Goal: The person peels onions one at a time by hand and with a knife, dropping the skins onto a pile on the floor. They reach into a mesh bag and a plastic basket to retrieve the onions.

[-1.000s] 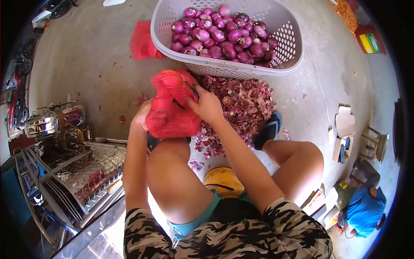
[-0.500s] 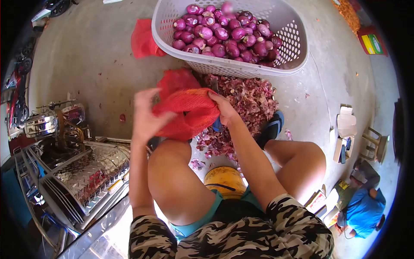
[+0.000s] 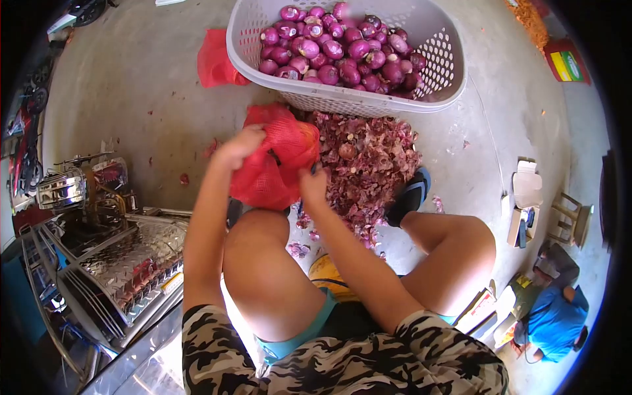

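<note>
A red mesh bag (image 3: 280, 174) hangs bunched between my two hands, above the floor and over my left knee, with a small dark gap in its folds. My left hand (image 3: 245, 146) grips its upper left part, fingers closed on the mesh. At the bag's right edge my right hand (image 3: 313, 183) is closed on the mesh; a small dark-blue bit shows by its fingertips, too hidden to name. Just beyond the bag lies a heap of dry onion skins (image 3: 372, 168), with one brownish onion (image 3: 347, 151) on it.
A grey plastic basket (image 3: 349, 102) of peeled red onions (image 3: 329, 49) stands ahead. Another red mesh bag (image 3: 217, 59) lies left of it. A metal vehicle frame (image 3: 118, 263) is at left. At lower right are boxes, a wooden stool (image 3: 571, 222) and a person in blue (image 3: 556, 322).
My left hand has come onto the bag and closed on it. My right hand has moved left and down along the bag's edge. The onion on the skins has come into view.
</note>
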Demonstrator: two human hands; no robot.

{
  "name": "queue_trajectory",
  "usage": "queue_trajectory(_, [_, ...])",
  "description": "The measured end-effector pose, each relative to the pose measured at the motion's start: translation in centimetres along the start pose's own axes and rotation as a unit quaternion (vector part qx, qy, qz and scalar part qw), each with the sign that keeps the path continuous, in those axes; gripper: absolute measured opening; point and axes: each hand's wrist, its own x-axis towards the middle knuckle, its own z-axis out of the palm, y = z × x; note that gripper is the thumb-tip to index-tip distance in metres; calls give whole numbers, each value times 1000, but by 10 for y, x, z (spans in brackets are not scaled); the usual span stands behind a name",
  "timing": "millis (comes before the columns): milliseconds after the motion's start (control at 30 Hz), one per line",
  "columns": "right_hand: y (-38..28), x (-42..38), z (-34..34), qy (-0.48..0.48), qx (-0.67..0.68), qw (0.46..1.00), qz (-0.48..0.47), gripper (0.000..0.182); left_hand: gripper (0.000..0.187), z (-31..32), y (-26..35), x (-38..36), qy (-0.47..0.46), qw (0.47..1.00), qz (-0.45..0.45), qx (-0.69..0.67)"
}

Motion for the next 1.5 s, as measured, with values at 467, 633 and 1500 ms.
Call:
queue_trajectory(467, [-26, 54, -48, -207, 283, 893, 282, 41, 28, -37, -50, -38, 442, 865, 96, -215])
queue_trajectory(633, [-13, 28, -32, -170, 409, 866, 234, 42, 55, 28, -61, -92, 352, 930, -17, -106])
queue_trajectory(1500, [-39, 77, 22, -112, -35, 987, -108, 30, 57, -72, -35, -41, -192, 926, -15, -324])
